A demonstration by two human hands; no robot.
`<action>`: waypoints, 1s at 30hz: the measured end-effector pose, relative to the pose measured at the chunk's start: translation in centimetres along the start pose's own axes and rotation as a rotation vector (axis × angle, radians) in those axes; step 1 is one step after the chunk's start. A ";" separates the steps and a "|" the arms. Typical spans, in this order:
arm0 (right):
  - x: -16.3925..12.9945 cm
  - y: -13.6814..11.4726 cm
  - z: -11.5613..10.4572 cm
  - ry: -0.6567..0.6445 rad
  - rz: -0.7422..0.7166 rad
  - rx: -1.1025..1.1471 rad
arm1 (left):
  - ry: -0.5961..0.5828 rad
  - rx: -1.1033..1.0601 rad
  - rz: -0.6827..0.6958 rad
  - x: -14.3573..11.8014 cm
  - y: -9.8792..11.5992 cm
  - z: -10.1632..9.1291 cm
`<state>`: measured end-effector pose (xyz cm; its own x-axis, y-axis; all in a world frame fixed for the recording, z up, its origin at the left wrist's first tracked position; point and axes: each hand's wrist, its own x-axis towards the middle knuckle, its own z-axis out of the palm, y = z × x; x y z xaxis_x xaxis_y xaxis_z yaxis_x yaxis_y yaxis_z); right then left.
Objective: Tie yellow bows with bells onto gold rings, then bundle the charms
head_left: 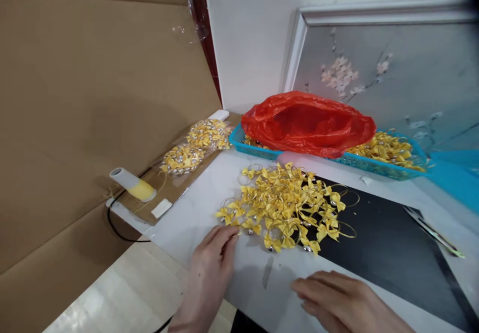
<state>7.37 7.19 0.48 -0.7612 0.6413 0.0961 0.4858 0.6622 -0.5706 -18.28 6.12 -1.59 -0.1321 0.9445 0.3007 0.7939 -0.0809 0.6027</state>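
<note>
A loose pile of yellow ribbon bows (pixel 284 201) with silver bells and thin gold loops lies on the white table, partly over a black mat (pixel 374 243). At the pile's near left edge is my left hand (pixel 217 253), thumb and forefinger pinched together at the thin loop of one bow (pixel 251 226); the fingertips hide part of that loop. Nearer the table's front edge, my right hand (pixel 333 293) hovers palm down. Its fingers reach leftward, slightly bent, with nothing visible in them, apart from the pile.
Behind the pile stands a blue basket (pixel 389 169) of yellow bows, a red plastic bag (pixel 310 123) on it. Bagged bows (pixel 183 158) and a yellow-wound spool (pixel 132 184) sit left, by cardboard (pixel 93 74). Scissors (pixel 434 231) rest right. A black cable (pixel 112 218) hangs left.
</note>
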 end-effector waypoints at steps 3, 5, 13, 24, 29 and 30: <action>1.9 -0.8 -1.3 0.076 -0.010 -0.044 | -0.028 -0.073 -0.028 -0.6 0.1 -0.4; 3.8 -1.3 -2.0 0.117 -0.025 -0.079 | -0.044 -0.105 -0.042 -1.0 0.3 -0.6; 10.3 -2.0 -1.6 0.020 0.063 -0.292 | -0.062 -0.150 -0.052 -2.1 0.2 -0.9; 13.8 -0.3 0.4 0.014 0.135 -0.496 | 0.001 -0.010 0.065 -2.4 -1.6 -0.6; 13.2 0.0 0.1 0.048 0.158 -0.440 | 0.062 0.011 -0.002 -1.8 -0.9 -1.7; 12.9 0.0 0.0 0.054 0.161 -0.424 | 0.050 -0.041 -0.066 -1.6 -0.6 -2.1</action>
<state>-2.48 15.49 1.72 -0.6438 0.7608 0.0823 0.7374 0.6455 -0.1988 -19.75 4.01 -0.85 -0.2133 0.9312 0.2955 0.7574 -0.0334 0.6521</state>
